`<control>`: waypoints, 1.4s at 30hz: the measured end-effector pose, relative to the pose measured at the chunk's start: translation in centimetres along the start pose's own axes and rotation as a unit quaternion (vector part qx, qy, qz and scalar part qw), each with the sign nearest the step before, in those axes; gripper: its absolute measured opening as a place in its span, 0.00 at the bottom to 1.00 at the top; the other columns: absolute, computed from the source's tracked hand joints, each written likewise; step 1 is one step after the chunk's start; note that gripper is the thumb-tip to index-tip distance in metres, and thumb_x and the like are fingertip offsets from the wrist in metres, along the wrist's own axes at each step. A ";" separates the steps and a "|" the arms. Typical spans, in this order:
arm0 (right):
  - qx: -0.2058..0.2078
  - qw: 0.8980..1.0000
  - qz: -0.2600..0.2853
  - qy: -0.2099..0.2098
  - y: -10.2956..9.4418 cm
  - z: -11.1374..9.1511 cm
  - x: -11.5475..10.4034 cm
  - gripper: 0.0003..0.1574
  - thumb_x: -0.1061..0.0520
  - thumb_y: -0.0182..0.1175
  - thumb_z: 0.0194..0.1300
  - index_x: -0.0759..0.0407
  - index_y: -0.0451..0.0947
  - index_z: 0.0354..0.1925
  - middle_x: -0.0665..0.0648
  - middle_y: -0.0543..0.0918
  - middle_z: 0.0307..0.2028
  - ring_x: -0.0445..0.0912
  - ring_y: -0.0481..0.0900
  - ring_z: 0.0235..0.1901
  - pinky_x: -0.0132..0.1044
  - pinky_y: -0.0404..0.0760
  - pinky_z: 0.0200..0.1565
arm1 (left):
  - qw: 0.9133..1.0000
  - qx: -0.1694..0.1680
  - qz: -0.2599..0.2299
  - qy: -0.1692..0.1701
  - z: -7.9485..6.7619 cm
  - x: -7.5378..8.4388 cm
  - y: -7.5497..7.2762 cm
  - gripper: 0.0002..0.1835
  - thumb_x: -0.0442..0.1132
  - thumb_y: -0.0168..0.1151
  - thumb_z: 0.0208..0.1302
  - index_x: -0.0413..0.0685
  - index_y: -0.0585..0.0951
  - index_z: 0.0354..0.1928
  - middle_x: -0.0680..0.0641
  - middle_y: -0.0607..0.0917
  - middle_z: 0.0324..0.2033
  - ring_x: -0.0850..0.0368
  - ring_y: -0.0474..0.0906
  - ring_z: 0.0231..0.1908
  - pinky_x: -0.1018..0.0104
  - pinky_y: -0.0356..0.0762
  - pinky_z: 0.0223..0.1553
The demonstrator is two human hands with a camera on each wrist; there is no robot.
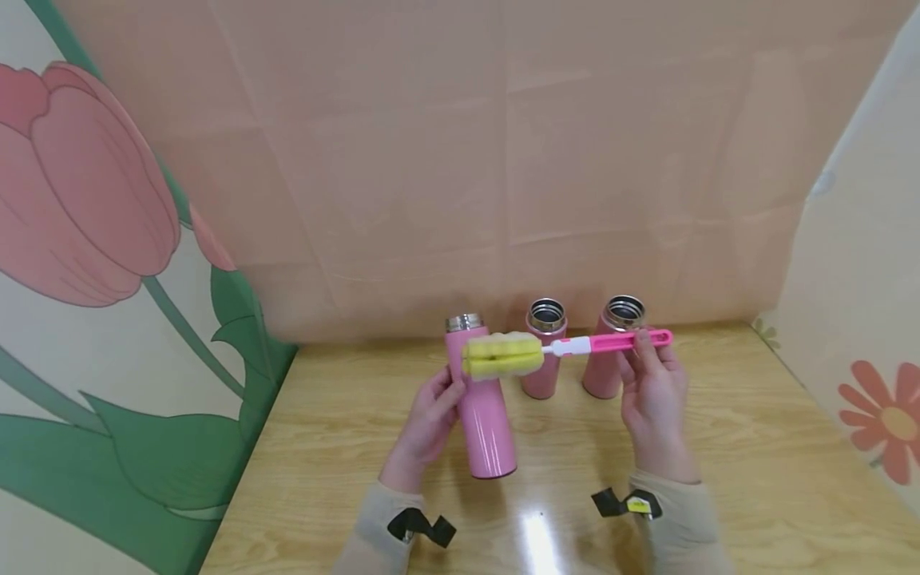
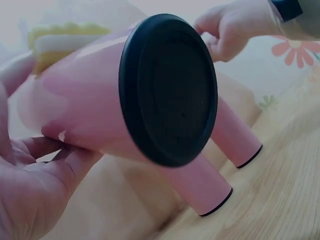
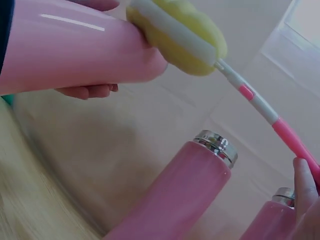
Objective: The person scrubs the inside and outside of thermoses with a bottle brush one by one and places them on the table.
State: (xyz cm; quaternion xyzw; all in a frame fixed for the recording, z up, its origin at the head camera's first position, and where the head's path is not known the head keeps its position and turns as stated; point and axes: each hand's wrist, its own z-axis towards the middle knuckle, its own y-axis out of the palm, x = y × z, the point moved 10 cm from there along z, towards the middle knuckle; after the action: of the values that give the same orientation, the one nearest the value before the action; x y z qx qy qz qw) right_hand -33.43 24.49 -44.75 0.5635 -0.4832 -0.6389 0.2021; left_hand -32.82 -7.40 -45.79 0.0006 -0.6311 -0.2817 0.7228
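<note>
Head view: my left hand [image 1: 430, 419] grips a pink bottle [image 1: 487, 431] above the tabletop [image 1: 323, 447], left of two standing bottles [image 1: 542, 382]; my right hand [image 1: 656, 395] pinches a brush [image 1: 571, 346]. Left wrist: the bottle's black base [image 2: 170, 90]. Right wrist: yellow sponge [image 3: 180, 32] overlapping the bottle, contact uncertain.

You face a creased peach backdrop [image 1: 402, 160] at 12 o'clock. Note the tulip-printed panel [image 1: 108, 239] at 9, flower-printed panel [image 1: 862, 279] at 3, and wood-grain tabletop [image 1: 309, 447] with bright glare [image 1: 541, 543] at 6.
</note>
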 end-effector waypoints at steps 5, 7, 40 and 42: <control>0.024 1.000 0.000 -0.007 -0.4 -0.1 -0.1 0.13 0.62 0.68 0.73 0.66 0.80 0.52 0.56 0.86 0.42 0.45 0.88 0.36 0.34 0.89 0.37 | 0.999 0.019 0.037 -0.030 0.0 -0.7 -0.3 0.40 0.38 0.72 0.70 0.27 0.65 0.76 0.38 0.82 0.60 0.50 0.82 0.58 0.57 0.83 0.61; 0.033 0.999 0.013 -0.011 -0.5 -0.2 -0.2 0.14 0.61 0.69 0.72 0.66 0.80 0.52 0.57 0.85 0.43 0.45 0.89 0.36 0.34 0.89 0.37 | 0.998 0.028 0.044 -0.036 0.0 -0.9 -0.4 0.39 0.36 0.73 0.69 0.29 0.66 0.76 0.35 0.81 0.63 0.48 0.81 0.60 0.55 0.82 0.62; -0.136 0.981 -0.127 0.049 0.8 0.2 0.1 0.07 0.65 0.61 0.78 0.62 0.86 0.45 0.54 0.87 0.38 0.44 0.90 0.38 0.34 0.89 0.43 | 0.999 0.044 -0.018 0.017 0.1 0.2 -1.4 0.27 0.34 0.57 0.81 0.25 0.67 0.74 0.50 0.88 0.51 0.59 0.86 0.46 0.64 0.85 0.51; -0.152 0.975 -0.153 0.056 0.9 0.1 0.3 0.08 0.65 0.60 0.79 0.61 0.87 0.45 0.53 0.88 0.37 0.43 0.90 0.38 0.33 0.89 0.42 | 0.998 0.049 -0.022 0.016 0.1 0.3 -1.5 0.27 0.33 0.55 0.81 0.25 0.66 0.75 0.50 0.87 0.52 0.59 0.86 0.48 0.63 0.85 0.52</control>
State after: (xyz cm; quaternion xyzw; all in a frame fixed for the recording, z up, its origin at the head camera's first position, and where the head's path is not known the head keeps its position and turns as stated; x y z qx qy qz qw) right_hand -33.85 23.92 -44.15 0.6285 -0.2761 -0.6955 0.2120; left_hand -33.49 -8.72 -46.01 0.0544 -0.6327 -0.2663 0.7252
